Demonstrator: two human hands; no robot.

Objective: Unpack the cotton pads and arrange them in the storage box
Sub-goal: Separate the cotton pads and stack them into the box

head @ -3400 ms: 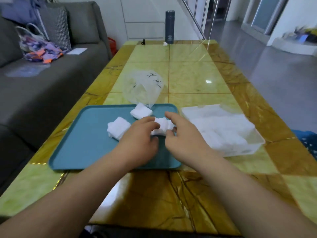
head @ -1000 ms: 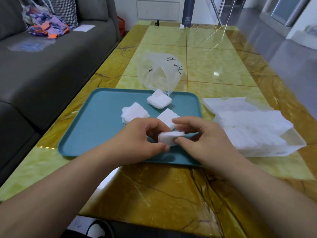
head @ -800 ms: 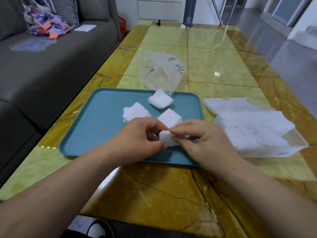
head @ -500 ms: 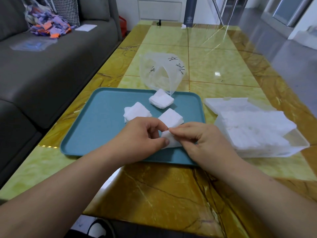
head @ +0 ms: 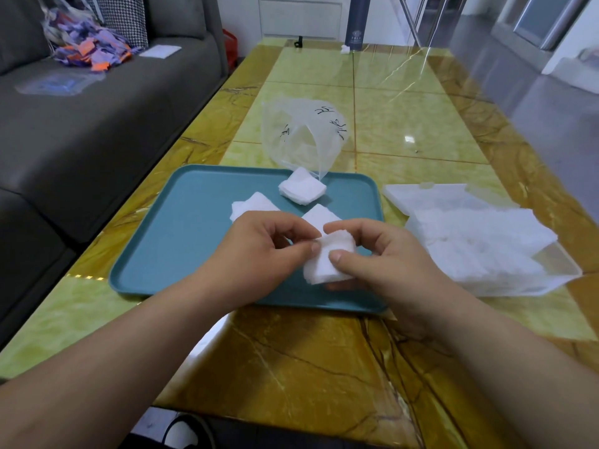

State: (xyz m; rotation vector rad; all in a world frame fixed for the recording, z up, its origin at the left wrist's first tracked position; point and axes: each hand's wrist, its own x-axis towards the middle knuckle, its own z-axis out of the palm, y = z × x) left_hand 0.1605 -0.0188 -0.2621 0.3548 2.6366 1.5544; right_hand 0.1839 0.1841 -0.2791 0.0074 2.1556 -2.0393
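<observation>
A small stack of white square cotton pads (head: pixel 327 260) is pinched between my left hand (head: pixel 259 251) and my right hand (head: pixel 379 257), just above the near edge of the teal tray (head: pixel 181 241). Three more pad stacks lie on the tray: one at the back (head: pixel 302 190), one partly behind my left hand (head: pixel 251 205), one behind my fingers (head: pixel 321 217). The clear storage box (head: pixel 557 273), open with its lid (head: pixel 424 197) folded back, holds several white pads and stands right of the tray. The empty clear bag (head: pixel 301 137) lies behind the tray.
The yellow-green marble table (head: pixel 324 358) runs away from me. A grey sofa (head: pixel 81 131) with a colourful bag (head: pixel 87 50) is along the left. A dark flask (head: pixel 355 27) stands at the table's far end. Grey floor lies to the right.
Both hands lifted one pad stack off the tray and drew it nearer. Over the last second the stack turned in my fingers, with my right thumb now pressing on its face.
</observation>
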